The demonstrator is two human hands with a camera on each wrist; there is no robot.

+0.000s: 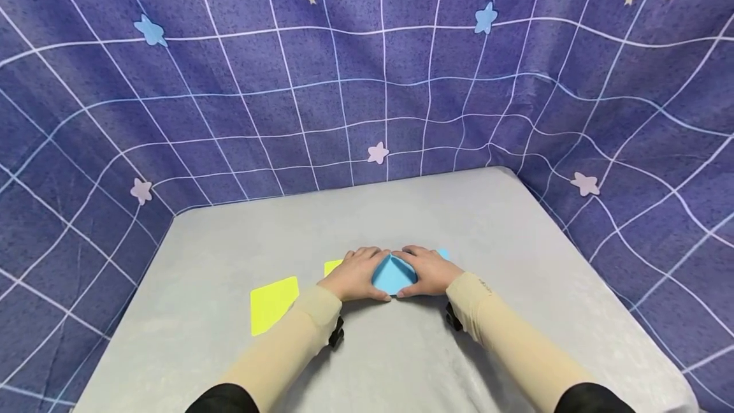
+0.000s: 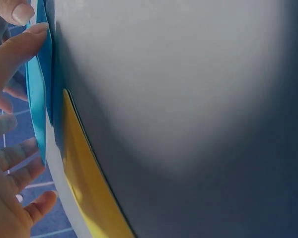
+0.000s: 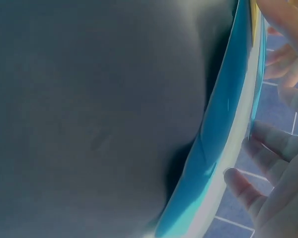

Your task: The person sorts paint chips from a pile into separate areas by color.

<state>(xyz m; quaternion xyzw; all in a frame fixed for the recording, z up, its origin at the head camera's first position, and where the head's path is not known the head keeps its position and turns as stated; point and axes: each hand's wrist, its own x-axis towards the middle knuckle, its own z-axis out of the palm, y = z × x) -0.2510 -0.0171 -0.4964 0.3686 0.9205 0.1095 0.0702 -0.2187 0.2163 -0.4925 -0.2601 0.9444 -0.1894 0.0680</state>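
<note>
Both hands hold a light-blue sheet of paper (image 1: 393,278) in front of the body, bent or folded so that its top comes to a peak. My left hand (image 1: 357,275) grips its left side, thumb at the near edge and fingers spread along the far side. On the right side my right hand (image 1: 429,271) does the same, its thumb close to the left one. In the left wrist view the left thumb (image 2: 20,54) lies against the blue paper (image 2: 37,94). The right wrist view shows the right fingertips (image 3: 263,141) at the paper's edge.
A yellow sheet (image 1: 274,304) lies on the grey-white tabletop (image 1: 229,241) left of the hands. Another yellow sheet (image 1: 331,266) shows partly behind the left hand. A second blue sheet (image 3: 186,198) lies by the right hand. A purple-blue patterned curtain (image 1: 367,94) surrounds the table.
</note>
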